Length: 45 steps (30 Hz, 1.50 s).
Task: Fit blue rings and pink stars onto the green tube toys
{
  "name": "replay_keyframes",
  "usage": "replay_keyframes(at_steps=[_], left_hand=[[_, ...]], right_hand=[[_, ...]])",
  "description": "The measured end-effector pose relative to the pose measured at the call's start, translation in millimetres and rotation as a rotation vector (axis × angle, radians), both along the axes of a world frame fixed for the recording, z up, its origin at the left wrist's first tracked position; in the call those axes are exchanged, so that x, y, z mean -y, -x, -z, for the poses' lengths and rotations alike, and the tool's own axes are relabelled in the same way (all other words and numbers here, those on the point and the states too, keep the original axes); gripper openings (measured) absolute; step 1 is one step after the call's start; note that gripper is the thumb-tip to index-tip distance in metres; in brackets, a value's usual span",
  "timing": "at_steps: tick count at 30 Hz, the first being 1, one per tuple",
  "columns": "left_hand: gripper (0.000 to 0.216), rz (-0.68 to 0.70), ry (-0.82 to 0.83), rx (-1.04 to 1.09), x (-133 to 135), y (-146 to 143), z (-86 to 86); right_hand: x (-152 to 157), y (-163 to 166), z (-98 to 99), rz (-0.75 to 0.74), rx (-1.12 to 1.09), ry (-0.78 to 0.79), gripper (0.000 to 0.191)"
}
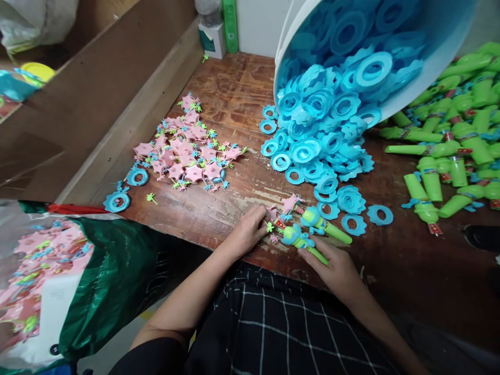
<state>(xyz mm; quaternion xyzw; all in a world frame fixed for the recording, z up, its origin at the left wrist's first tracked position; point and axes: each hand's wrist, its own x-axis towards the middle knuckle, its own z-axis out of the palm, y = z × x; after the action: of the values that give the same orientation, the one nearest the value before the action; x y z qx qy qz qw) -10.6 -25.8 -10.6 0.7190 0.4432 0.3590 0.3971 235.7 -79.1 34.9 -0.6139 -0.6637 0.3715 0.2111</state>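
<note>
Near the front edge of the table, my right hand [335, 265] is closed round the handle of a green toy wand [307, 244] with blue parts at its middle and a red patterned tip. My left hand [250, 230] is closed at the tip end, its fingers pinching a pink star piece [272, 212] with small coloured figures on it; the fingertips are partly hidden. Just behind lies a second green toy wand [332, 229], with another pink star piece [289, 203] at its tip. Blue scalloped rings [353, 225] lie close beyond it.
A tipped white bucket [278, 57] spills blue rings across the table [230, 86]. Pink star pieces [183, 151] are heaped to the left, beside a wooden side board [128, 104]. Green wands [433, 177] pile up at right. A green bag [113, 276] of pink pieces hangs lower left.
</note>
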Motion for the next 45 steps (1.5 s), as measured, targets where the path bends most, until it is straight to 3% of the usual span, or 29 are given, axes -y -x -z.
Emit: replay_keyframes(at_steps=[10, 15, 19, 24, 28, 31, 34, 36, 39, 41, 43, 45], left_hand=[[0.022, 0.011, -0.026, 0.035, 0, 0, 4.5], [0.019, 0.054, -0.053, 0.017, 1, 1, 5.8], [0.02, 0.093, -0.066, -0.019, -1, 3, 6.0], [0.021, 0.076, -0.023, -0.016, -1, 2, 10.8], [0.044, 0.07, 0.018, 0.062, 0, 6, 1.9], [0.069, 0.145, 0.029, 0.038, -5, 17, -16.3], [0.053, 0.084, 0.009, 0.008, -25, 22, -32.3], [0.038, 0.014, -0.077, -0.048, -47, 16, -37.8], [0.035, 0.061, -0.147, -0.293, -87, -9, -43.3], [0.03, 0.114, -0.084, -0.526, -111, -31, -48.5], [0.026, 0.136, -0.016, -0.719, -130, -51, -54.9], [0.021, 0.138, 0.017, -0.816, -140, -64, -60.1]], right_hand=[[-1, 1, -4.3, -0.093, 0.034, 0.031, 0.04], [-14, 10, -40.1, -0.242, 0.408, -0.057, 0.04], [-32, 38, -78.0, -0.443, 0.743, -0.138, 0.027], [-52, 65, -96.5, -0.526, 0.837, -0.188, 0.03], [-53, 47, -76.7, -0.405, 0.74, -0.09, 0.024], [-42, 18, -52.9, -0.244, 0.547, -0.085, 0.038], [-38, -16, -37.6, -0.147, 0.295, -0.146, 0.048], [-50, -44, -33.8, -0.022, 0.221, -0.228, 0.042], [-90, -95, -31.7, 0.377, 0.392, -0.403, 0.027], [-120, -129, -30.1, 0.533, 0.48, -0.417, 0.023], [-142, -157, -27.1, 0.586, 0.523, -0.396, 0.021], [-153, -175, -22.4, 0.498, 0.537, -0.403, 0.031]])
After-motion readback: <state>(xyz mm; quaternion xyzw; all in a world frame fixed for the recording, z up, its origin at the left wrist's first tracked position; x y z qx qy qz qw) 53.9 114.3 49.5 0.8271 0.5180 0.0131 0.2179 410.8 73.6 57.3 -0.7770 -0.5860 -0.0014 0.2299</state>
